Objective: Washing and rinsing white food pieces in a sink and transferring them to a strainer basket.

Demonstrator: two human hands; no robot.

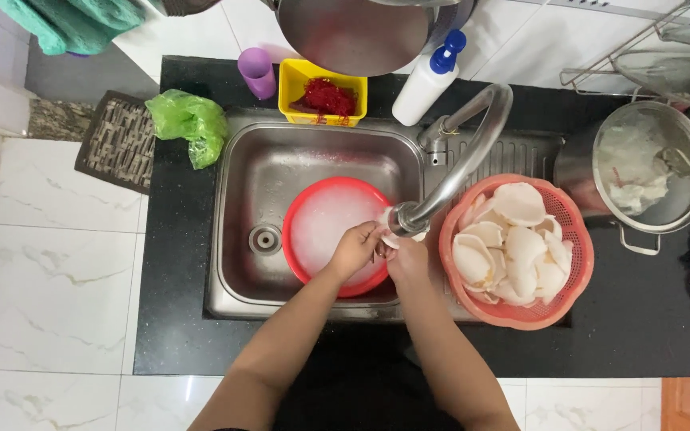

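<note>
The steel sink (241,239) fills the centre of the black counter (640,319). Inside it sits a round red basin (301,207) of cloudy water. At three o'clock, a pink mesh basket (576,263) holds many pale curved pieces, seemingly rinsed already. Under the tap (461,164), left hand (354,249) and right hand (409,259) meet, both pinching one small white piece (390,240), apparently mid-wash.
</note>
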